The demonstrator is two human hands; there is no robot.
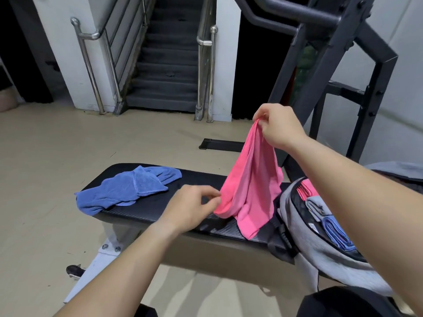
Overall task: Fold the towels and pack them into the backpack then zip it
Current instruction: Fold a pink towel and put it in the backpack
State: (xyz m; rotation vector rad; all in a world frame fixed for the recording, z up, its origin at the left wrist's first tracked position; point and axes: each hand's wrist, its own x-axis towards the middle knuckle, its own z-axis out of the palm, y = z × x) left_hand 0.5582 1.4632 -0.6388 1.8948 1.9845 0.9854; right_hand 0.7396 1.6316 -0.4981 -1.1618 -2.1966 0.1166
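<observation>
A pink towel (250,186) hangs above the black bench (160,216). My right hand (278,128) pinches its top corner and holds it up. My left hand (194,208) pinches the towel's lower left edge, just over the bench pad. The towel's bottom end drapes onto the pad. A crumpled blue towel (124,189) lies on the bench's far left end. An open grey backpack (325,250) rests on the bench's right end, partly behind my right forearm. Inside it are folded pink, grey and blue towels (333,229).
A dark metal gym frame (357,72) stands behind the bench on the right. Stairs with steel railings (164,65) rise at the back. A black flat plate (220,145) lies on the beige floor. The bench's white leg (100,255) reaches down left.
</observation>
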